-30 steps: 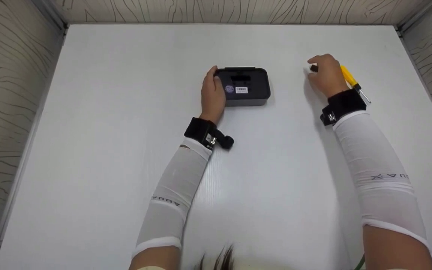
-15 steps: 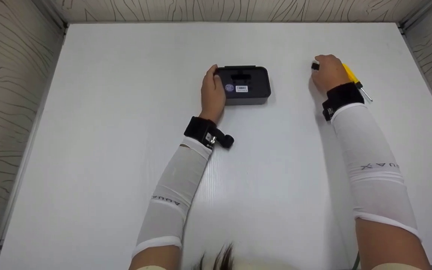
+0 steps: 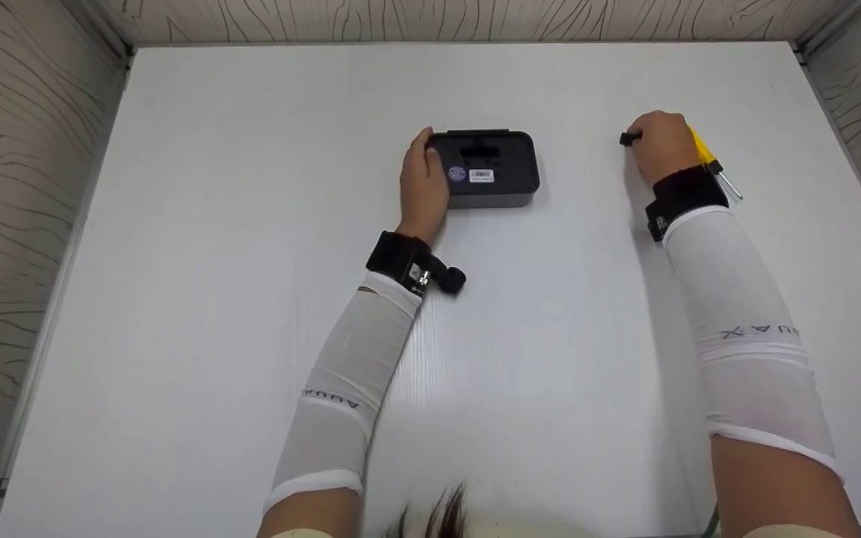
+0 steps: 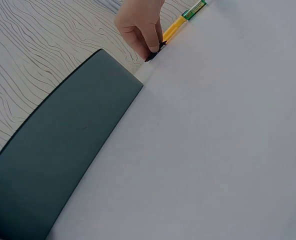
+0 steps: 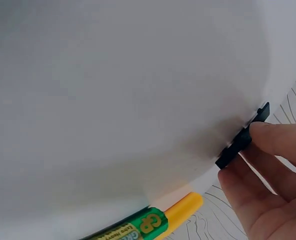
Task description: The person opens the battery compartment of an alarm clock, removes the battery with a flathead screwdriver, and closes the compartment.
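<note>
A black box-shaped device (image 3: 492, 170) with two small labels lies on the white table (image 3: 251, 224). My left hand (image 3: 423, 183) holds its left end, fingers curled round the edge. In the left wrist view the device's dark side (image 4: 58, 160) fills the lower left. My right hand (image 3: 662, 146) is far to the right of the device and pinches a small flat black piece (image 3: 629, 138) between thumb and fingertips, seen close in the right wrist view as the black piece (image 5: 243, 142). A yellow screwdriver (image 3: 707, 158) lies under and behind that hand.
The screwdriver's yellow handle with a green label (image 5: 148, 225) lies on the table close to my right palm; its metal tip (image 3: 731, 187) points toward the right edge. Wood-grain walls (image 3: 19, 187) enclose the table on three sides.
My right hand, with the small black piece, has shifted slightly right and lowered to the table beside the screwdriver. The left hand and the device have stayed put.
</note>
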